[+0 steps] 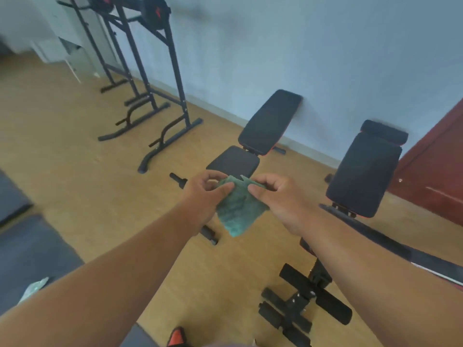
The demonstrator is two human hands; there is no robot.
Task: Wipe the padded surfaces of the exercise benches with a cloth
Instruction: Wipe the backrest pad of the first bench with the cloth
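Note:
A green cloth point(239, 209) hangs in the air between my hands. My left hand point(203, 194) pinches its upper left edge and my right hand point(280, 196) pinches its upper right corner. Beyond the cloth stands a black padded bench, with its seat pad point(233, 161) and a raised backrest point(270, 121) leaning toward the wall. A second black bench stands to the right, with its tilted backrest point(363, 176) and headrest roll point(384, 132). Its foot rollers point(315, 294) lie near me on the floor.
A tall black power tower frame point(155, 96) stands at the back left on the wooden floor. Dark floor mats point(32, 251) lie at the left, with a pale cloth point(33, 289) on one. A red door point(436, 171) is at the right. A pale blue wall runs behind.

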